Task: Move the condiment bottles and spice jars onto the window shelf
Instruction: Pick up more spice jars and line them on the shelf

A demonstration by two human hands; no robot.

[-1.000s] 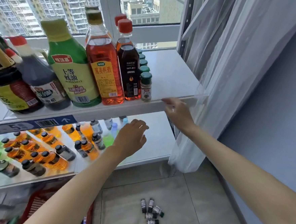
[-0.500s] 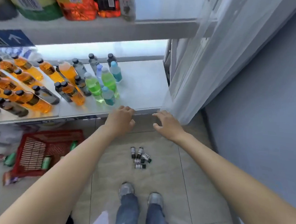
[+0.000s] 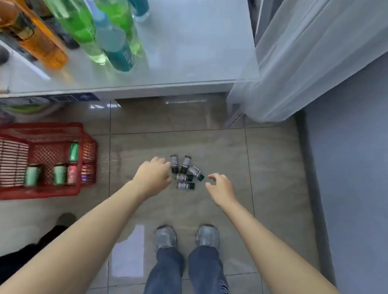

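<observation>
While both arms reach down in the head view, a small cluster of spice jars (image 3: 185, 173) lies on the glossy grey-brown tiled floor (image 3: 267, 175), most on their sides, dark caps pointing different ways, touching one another. Left hand (image 3: 154, 178) sits just left of the cluster, fingers curled loosely, its fingertips at the nearest jar; contact cannot be told. Right hand (image 3: 220, 189) is just right of the cluster, fingers spread and bent, holding nothing, apart from the jars. Grey shoes (image 3: 186, 238) and blue jeans stand below the jars. Red plastic crate (image 3: 38, 159) rests on the floor at left, a few green-capped items inside, blurred. White low shelf (image 3: 195, 55) fills the top, carrying green, teal and orange drink bottles (image 3: 87, 20), blurred. Sheer white curtain (image 3: 321, 52) hangs at upper right, reaching the floor beside the shelf corner. Blue-grey wall (image 3: 358, 181) runs down the right side.
</observation>
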